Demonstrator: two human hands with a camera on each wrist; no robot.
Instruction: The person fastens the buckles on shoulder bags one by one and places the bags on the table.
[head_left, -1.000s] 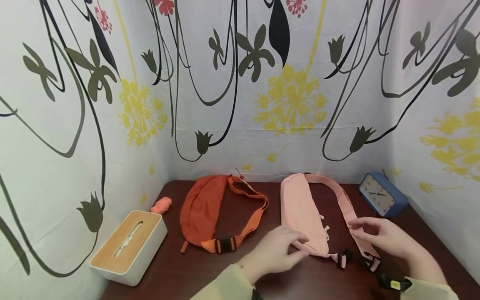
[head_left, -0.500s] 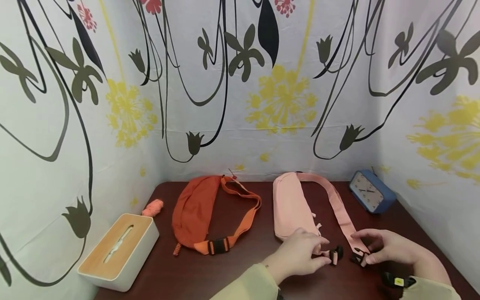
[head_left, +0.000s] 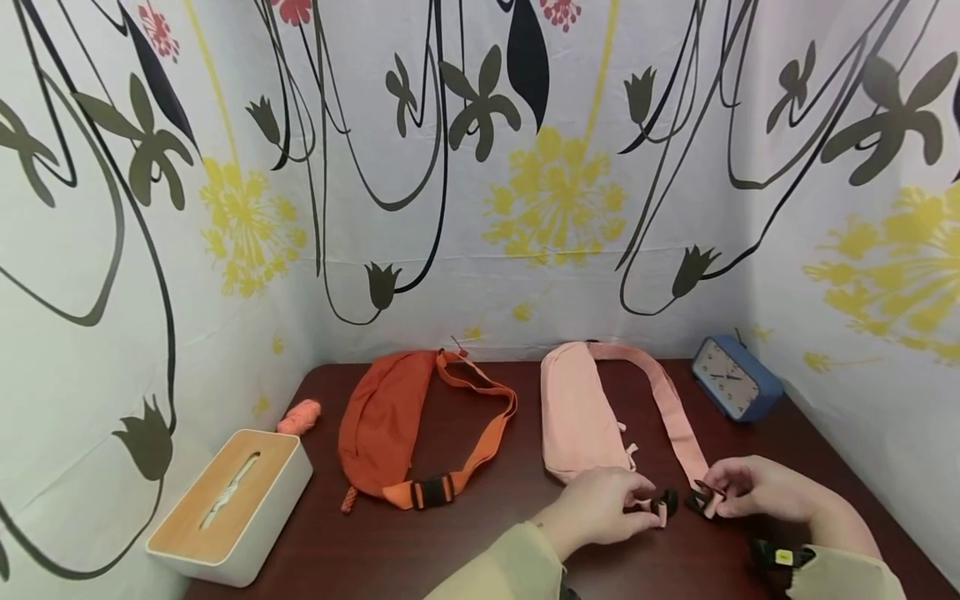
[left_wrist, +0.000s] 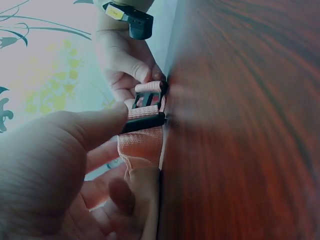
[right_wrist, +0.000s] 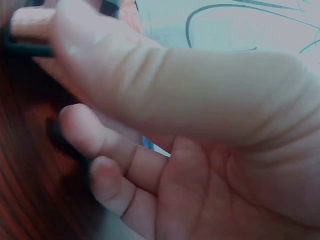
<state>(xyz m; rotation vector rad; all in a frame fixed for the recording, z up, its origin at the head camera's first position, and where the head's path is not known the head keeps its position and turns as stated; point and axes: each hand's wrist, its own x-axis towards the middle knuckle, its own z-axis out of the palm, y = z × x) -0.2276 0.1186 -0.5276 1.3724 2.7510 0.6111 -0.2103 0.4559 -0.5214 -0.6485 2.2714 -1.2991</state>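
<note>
A pink waist bag (head_left: pixel 579 417) lies on the dark red-brown table, its strap (head_left: pixel 670 408) curving round to the right. My left hand (head_left: pixel 600 504) pinches the short webbing and black buckle half (head_left: pixel 664 502) at the bag's near end. With thumb and fingers, my right hand (head_left: pixel 772 492) grips the other black buckle half (head_left: pixel 705 500) at the strap's end. The two halves are close together but apart in the head view. In the left wrist view, the thumb presses the black buckle piece (left_wrist: pixel 145 123). The right thumb hides much of its buckle in the right wrist view.
An orange waist bag (head_left: pixel 386 417) with its buckle fastened lies to the left. Beyond it are a tissue box (head_left: pixel 232 508) and a coral-coloured bundle (head_left: pixel 300 417). A blue clock (head_left: pixel 735 379) stands at the back right. Patterned cloth walls (head_left: pixel 450 233) enclose the table.
My left hand has moved right from the bag's near end and taken hold of its buckle half. My right hand has come down the strap to its end and grips that buckle half.
</note>
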